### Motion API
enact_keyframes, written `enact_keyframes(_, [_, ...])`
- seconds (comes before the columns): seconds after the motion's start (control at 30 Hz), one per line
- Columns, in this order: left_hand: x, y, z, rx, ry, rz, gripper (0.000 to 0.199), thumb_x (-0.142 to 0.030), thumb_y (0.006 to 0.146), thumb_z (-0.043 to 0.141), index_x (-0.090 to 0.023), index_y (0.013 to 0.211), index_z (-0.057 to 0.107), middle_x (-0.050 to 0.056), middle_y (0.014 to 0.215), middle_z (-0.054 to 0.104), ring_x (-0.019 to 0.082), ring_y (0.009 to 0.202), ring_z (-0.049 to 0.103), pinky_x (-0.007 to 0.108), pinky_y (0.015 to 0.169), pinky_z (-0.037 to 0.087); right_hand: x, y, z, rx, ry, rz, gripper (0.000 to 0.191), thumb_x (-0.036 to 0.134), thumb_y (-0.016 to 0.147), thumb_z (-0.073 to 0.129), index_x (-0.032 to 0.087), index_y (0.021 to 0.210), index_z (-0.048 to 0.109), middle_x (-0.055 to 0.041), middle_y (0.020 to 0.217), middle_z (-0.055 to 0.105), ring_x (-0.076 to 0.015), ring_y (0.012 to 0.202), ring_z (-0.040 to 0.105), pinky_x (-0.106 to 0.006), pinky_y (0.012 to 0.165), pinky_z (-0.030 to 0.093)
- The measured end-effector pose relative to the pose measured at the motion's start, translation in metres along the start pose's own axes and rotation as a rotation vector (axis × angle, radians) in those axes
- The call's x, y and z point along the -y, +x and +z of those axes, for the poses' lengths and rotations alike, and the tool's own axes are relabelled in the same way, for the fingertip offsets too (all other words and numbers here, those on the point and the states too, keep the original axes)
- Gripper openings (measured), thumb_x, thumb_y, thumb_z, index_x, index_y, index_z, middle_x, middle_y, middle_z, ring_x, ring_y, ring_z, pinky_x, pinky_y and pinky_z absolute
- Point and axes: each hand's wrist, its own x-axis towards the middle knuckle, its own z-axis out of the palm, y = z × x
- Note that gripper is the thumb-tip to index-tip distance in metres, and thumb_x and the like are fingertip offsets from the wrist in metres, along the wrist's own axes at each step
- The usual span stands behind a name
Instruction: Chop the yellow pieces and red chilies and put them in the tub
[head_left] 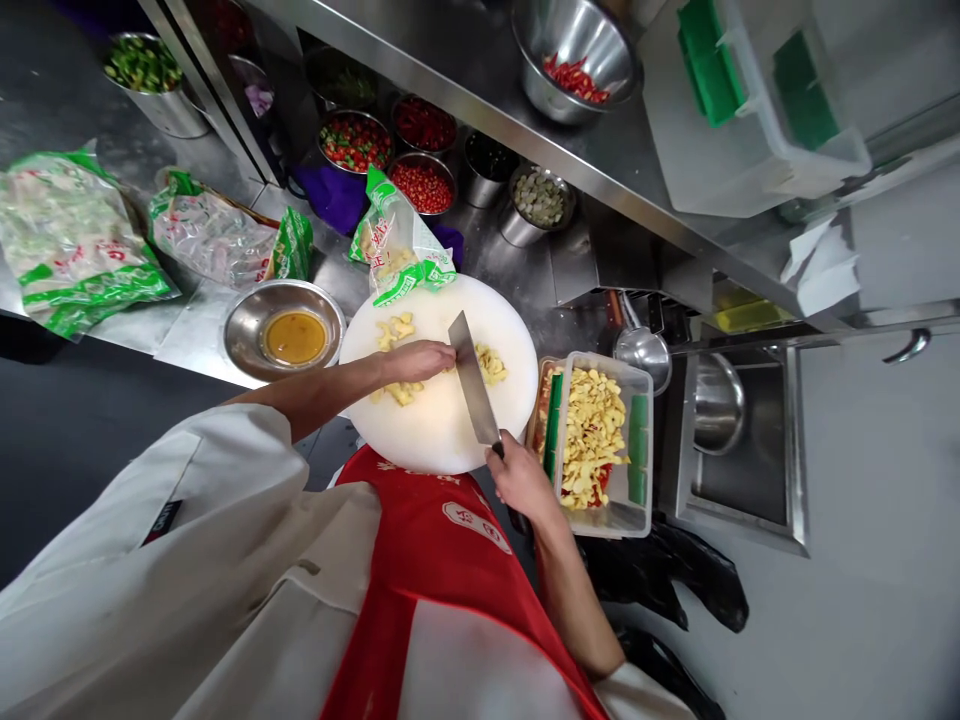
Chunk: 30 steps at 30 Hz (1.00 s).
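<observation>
On the round white cutting board (450,440), my right hand (523,478) is closed around the dark handle of a cleaver (474,385), its wide blade across the board. My left hand (420,361) rests beside the blade's left face with its fingers curled; what it holds under the fingers is hidden. Thin yellowish slices (491,365) lie right of the blade. Uncut ginger-like pieces (395,330) sit left of it, above and below my left wrist. An open green-and-white bag (397,250) touches the board's top edge.
A clear bin of slices (596,430) stands right of the board, a steel bowl of yellow-brown liquid (285,330) left. Plastic bags (82,235) lie far left. Behind are bowls of chopped peppers (356,142) under a steel shelf (465,90). A sink (750,490) is at the right.
</observation>
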Motion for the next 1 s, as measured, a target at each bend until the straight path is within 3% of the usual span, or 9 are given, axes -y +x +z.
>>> enact_keyframes(0.2, [-0.0021, -0.0002, -0.0032, 0.028, 0.027, 0.003, 0.027, -0.014, 0.095, 0.04, -0.017, 0.087, 0.065, 0.007, 0.094, 0.065, 0.018, 0.092, 0.062, 0.027, 0.08, 0.048, 0.0022, 0.0061, -0.0037, -0.001, 0.017, -0.037, 0.018, 0.027, 0.098, 0.042, 0.018, 0.106, 0.055, 0.0007, 0.059, 0.06, -0.0165, 0.054, 0.057, -0.025, 0.059, 0.035])
enact_keyframes(0.63, [-0.0038, -0.0047, 0.0023, -0.025, -0.002, -0.056, 0.031, -0.022, 0.1, 0.038, -0.017, 0.088, 0.066, 0.007, 0.096, 0.067, 0.017, 0.09, 0.063, 0.027, 0.08, 0.048, 0.0043, 0.0092, -0.0029, 0.009, 0.015, -0.009, 0.019, 0.023, 0.097, 0.042, 0.017, 0.107, 0.057, -0.0016, 0.063, 0.064, -0.0185, 0.06, 0.061, -0.026, 0.062, 0.037])
enact_keyframes(1.0, [-0.0034, -0.0068, 0.0041, 0.003, -0.033, -0.114, 0.029, -0.019, 0.098, 0.039, -0.017, 0.09, 0.066, 0.006, 0.1, 0.067, 0.017, 0.092, 0.064, 0.026, 0.081, 0.048, 0.0078, 0.0082, -0.0032, -0.011, 0.06, -0.042, 0.018, 0.025, 0.097, 0.043, 0.019, 0.106, 0.058, -0.0025, 0.066, 0.066, -0.0186, 0.063, 0.062, -0.025, 0.062, 0.036])
